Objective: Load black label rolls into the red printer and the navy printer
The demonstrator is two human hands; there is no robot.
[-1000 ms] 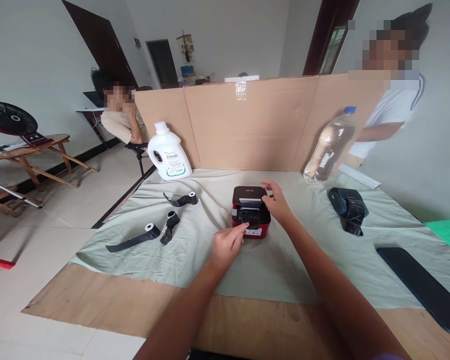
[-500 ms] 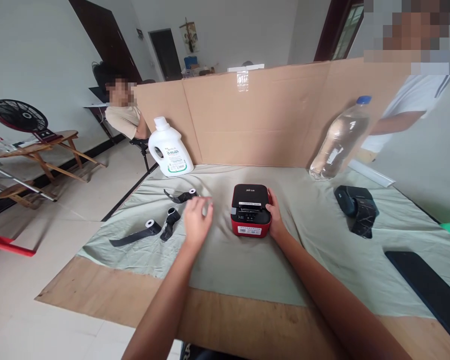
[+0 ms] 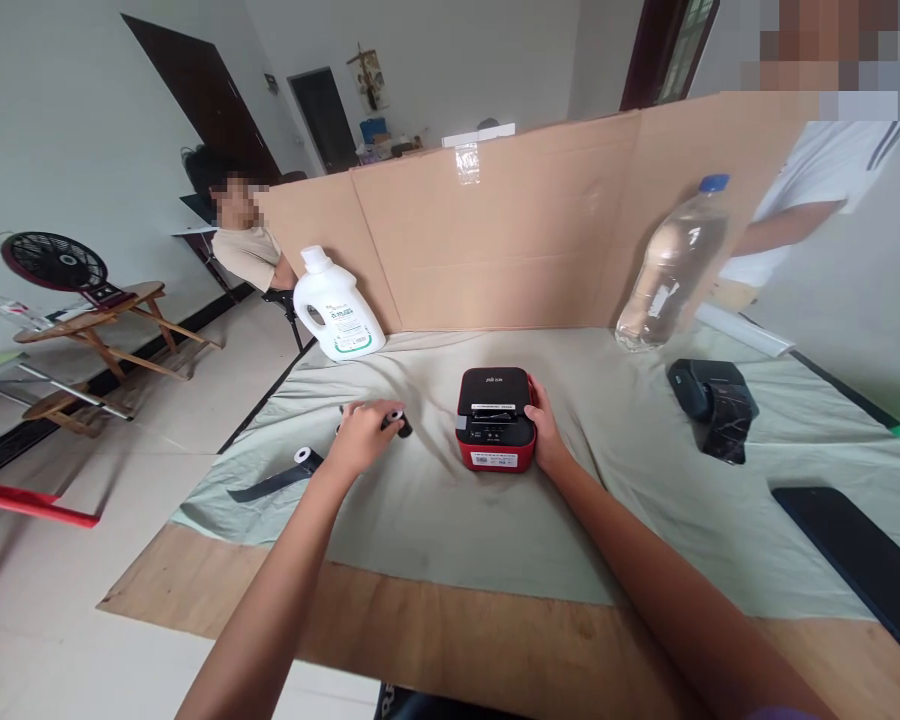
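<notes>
In front of me sits a small red and black label printer (image 3: 496,420), its lid down. My right hand (image 3: 546,425) is closed around the printer's right side, thumb near its top edge. To the left, my left hand (image 3: 364,435) has its fingers curled over a black roll of label tape (image 3: 400,424), thumb against it. The hand hides much of that roll and its loose tail. Another black roll (image 3: 305,462), its strip unrolled leftward on the cloth, lies just beyond my left forearm. A third roll seen earlier is hidden by the hand.
A white detergent jug (image 3: 341,312) and a clear bottle with a blue cap (image 3: 671,270) stand before a cardboard panel (image 3: 506,240). On the right lie a dark device with a black marbled strip (image 3: 727,420) and a black phone (image 3: 847,550). Two people are beyond the panel.
My left hand has moved left and down onto the far roll, which has shifted slightly toward me. My right hand stays on the printer. The view has tilted a little.
</notes>
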